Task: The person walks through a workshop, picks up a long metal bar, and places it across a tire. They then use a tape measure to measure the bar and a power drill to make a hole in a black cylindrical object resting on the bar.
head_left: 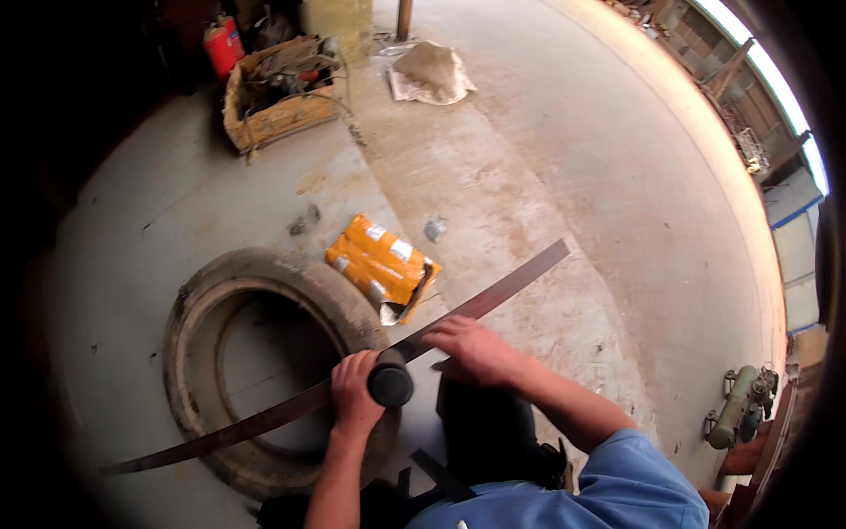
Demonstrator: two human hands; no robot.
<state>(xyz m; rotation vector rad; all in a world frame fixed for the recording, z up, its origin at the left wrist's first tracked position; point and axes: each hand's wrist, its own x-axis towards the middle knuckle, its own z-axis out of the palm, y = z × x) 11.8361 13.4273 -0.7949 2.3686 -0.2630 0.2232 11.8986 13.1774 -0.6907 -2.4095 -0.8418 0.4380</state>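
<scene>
Underfoot, a grey concrete floor (pixel 546 159) was seen filling most of the view, with a paler worn band running from twelve o'clock down toward five. A worn tyre (pixel 198 309) was laid flat on it at about eight o'clock from the picture's centre, its hollow middle showing bare floor. Across the tyre's near side a long, dark, slightly bowed metal strip (pixel 511 284) was held, reaching from the lower left at eight o'clock up to the right at two o'clock, where its far end was seen raised over the floor.

A battered wooden crate (pixel 273 115) full of odd parts was set at eleven o'clock, with a red cylinder (pixel 222 46) just beside it. A crumpled pale sack (pixel 432 70) lay at twelve o'clock. An orange and white packet (pixel 381 264) lay just beyond the tyre, near the strip's middle. A green tank (pixel 733 407) was seen at four o'clock by the wall.

The right hand (pixel 476 351) was laid over the strip, fingers together and curled on its upper edge. The left hand (pixel 354 392) was wrapped around a black cylindrical tool (pixel 389 384), fingers clamped on its body, the tool's round end being held right at the strip, just left of the right hand.
</scene>
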